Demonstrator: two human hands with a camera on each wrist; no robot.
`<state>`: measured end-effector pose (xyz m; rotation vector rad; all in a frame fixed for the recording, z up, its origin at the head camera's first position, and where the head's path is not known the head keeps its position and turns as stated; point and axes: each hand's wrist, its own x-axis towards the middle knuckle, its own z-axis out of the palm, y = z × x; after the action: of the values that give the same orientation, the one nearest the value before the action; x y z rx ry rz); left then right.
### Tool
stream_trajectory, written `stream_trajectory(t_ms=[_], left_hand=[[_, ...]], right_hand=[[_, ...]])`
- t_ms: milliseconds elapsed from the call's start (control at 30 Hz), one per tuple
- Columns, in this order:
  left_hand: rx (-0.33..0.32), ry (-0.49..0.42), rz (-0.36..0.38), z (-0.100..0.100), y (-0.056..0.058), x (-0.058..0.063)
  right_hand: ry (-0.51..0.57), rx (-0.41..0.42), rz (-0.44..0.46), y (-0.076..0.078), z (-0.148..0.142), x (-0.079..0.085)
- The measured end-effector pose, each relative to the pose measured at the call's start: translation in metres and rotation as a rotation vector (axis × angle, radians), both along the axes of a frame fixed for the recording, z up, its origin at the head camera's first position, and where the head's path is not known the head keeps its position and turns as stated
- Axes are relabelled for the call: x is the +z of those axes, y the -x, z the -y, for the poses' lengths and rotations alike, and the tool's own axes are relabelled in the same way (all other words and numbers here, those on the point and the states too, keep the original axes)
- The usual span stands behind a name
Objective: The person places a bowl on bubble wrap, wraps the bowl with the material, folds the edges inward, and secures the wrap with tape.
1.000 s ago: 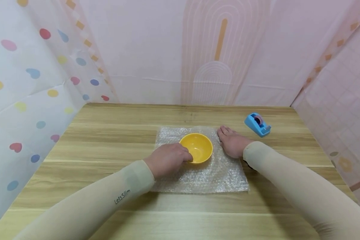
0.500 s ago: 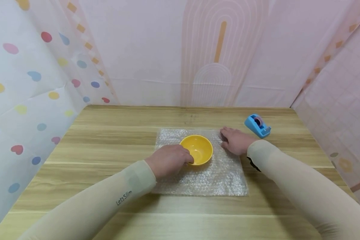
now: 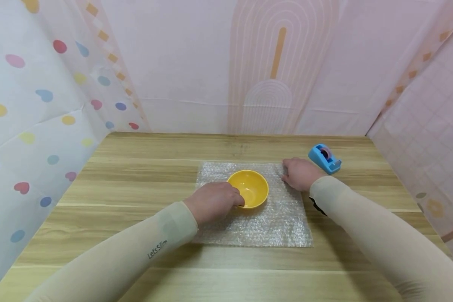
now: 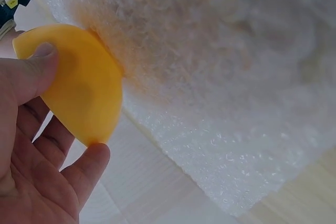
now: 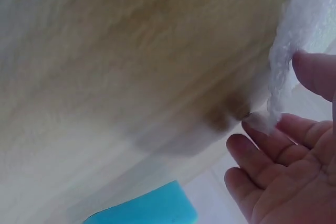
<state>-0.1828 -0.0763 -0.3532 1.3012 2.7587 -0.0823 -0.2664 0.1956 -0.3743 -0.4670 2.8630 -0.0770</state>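
A yellow bowl [image 3: 254, 186] stands upright on a sheet of bubble wrap [image 3: 268, 228] on the wooden table. My left hand [image 3: 213, 202] grips the bowl's left rim. In the left wrist view the thumb [image 4: 44, 56] lies on the bowl's outer wall, with fingers at its rim. At the wrap's far right corner is my right hand [image 3: 303, 173]. Seen from the right wrist, its thumb [image 5: 312, 72] and fingertips touch the edge of the wrap but stand apart from each other, fingers slightly bent.
A blue tape dispenser [image 3: 324, 157] with a pinkish roll sits just beyond the right hand, close to it. Patterned cloth walls [image 3: 173, 71] border the wooden table [image 3: 154, 151] at the back and both sides.
My right hand has shifted a little to the right and back along the wrap's edge, its fingers no longer lying flat there. The left hand and the bowl stay put.
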Motion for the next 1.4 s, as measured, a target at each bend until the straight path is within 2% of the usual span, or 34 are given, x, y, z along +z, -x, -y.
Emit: stream_trajectory(t_ms=[233, 433, 633, 733, 933, 1133, 1267, 1400], left_hand=[[0.004, 0.000, -0.015, 0.000, -0.002, -0.001], [0.007, -0.002, -0.011, -0.001, -0.002, 0.000], [0.012, -0.003, -0.005, 0.000, -0.002, 0.000], [0.012, -0.001, -0.006, 0.000, -0.002, 0.000], [0.008, -0.002, -0.013, 0.000, -0.002, 0.000], [-0.002, -0.003, -0.025, -0.001, -0.002, 0.000], [-0.005, 0.004, -0.032, -0.001, -0.001, 0.001], [-0.009, 0.004, -0.037, -0.001, -0.001, 0.001]], right_hand=[[0.076, -0.040, 0.003, -0.002, 0.003, 0.002], [0.234, -0.152, 0.089, 0.001, -0.001, 0.002], [0.394, -0.225, 0.140, 0.000, -0.006, 0.006], [0.441, -0.248, 0.158, -0.004, -0.007, 0.011], [0.510, -0.197, 0.098, -0.015, -0.003, 0.023], [0.598, -0.157, 0.084, -0.029, 0.011, 0.036], [0.627, -0.074, 0.080, -0.041, 0.028, 0.042], [0.596, 0.019, 0.067, -0.053, 0.044, 0.041]])
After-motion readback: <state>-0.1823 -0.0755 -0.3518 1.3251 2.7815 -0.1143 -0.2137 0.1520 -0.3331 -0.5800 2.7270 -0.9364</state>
